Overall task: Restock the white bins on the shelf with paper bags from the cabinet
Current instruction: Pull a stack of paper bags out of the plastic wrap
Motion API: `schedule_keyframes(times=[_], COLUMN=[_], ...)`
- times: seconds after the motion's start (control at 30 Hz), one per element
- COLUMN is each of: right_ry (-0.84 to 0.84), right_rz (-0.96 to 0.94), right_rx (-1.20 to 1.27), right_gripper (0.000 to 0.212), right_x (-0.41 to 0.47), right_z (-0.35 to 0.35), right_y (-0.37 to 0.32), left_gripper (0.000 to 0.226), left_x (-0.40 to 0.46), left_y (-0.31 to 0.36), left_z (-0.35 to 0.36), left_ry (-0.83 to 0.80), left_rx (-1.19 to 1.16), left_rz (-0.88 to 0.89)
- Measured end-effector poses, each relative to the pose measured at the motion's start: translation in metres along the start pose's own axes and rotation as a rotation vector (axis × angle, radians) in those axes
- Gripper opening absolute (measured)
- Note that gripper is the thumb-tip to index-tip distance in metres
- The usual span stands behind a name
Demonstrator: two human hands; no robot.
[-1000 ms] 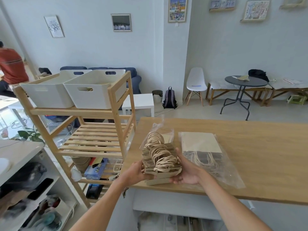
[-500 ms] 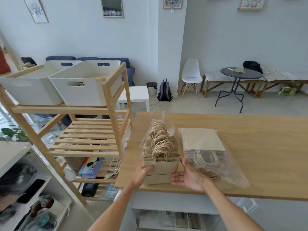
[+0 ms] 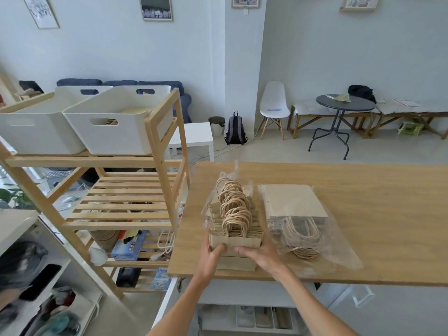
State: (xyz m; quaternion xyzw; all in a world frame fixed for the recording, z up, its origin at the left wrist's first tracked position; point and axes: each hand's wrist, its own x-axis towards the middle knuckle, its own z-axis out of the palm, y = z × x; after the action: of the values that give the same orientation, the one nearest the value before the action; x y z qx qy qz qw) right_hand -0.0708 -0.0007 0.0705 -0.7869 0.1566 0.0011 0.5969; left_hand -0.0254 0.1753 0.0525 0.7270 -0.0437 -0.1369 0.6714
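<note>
Head view: a second before, both hands carried the stack of brown kraft paper bags with twisted rope handles (image 3: 234, 220), half out of its clear wrapper, above the desk edge; now the stack rested on the light wooden desk (image 3: 363, 214). I judged the load set down for unwrapping, so the bins stayed unfilled. The left hand (image 3: 210, 259) and right hand (image 3: 263, 255) each kept a grip pressed on the stack's near end, the stack lying at twelve o'clock from them. White plastic bins (image 3: 116, 132) sat at ten o'clock on the wooden shelf (image 3: 160, 132).
</note>
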Motion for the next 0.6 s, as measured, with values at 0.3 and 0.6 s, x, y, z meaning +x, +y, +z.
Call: schedule_keyframes(times=[0.3,0.6], right_ry=[0.072,0.029], right_rz=[0.012,0.041], right_rx=[0.097,0.075], right_gripper=[0.065,0.062], right_x=[-0.002,-0.004], right_z=[0.010,0.016], right_y=[0.005,0.030], left_gripper=[0.073,0.090], left_x=[0.004,-0.009], left_y=[-0.005,-0.018], left_z=[0.004,0.005], left_ry=[-0.029,-0.058], left_rx=[0.015,-0.004], left_rz=[-0.010,-0.022])
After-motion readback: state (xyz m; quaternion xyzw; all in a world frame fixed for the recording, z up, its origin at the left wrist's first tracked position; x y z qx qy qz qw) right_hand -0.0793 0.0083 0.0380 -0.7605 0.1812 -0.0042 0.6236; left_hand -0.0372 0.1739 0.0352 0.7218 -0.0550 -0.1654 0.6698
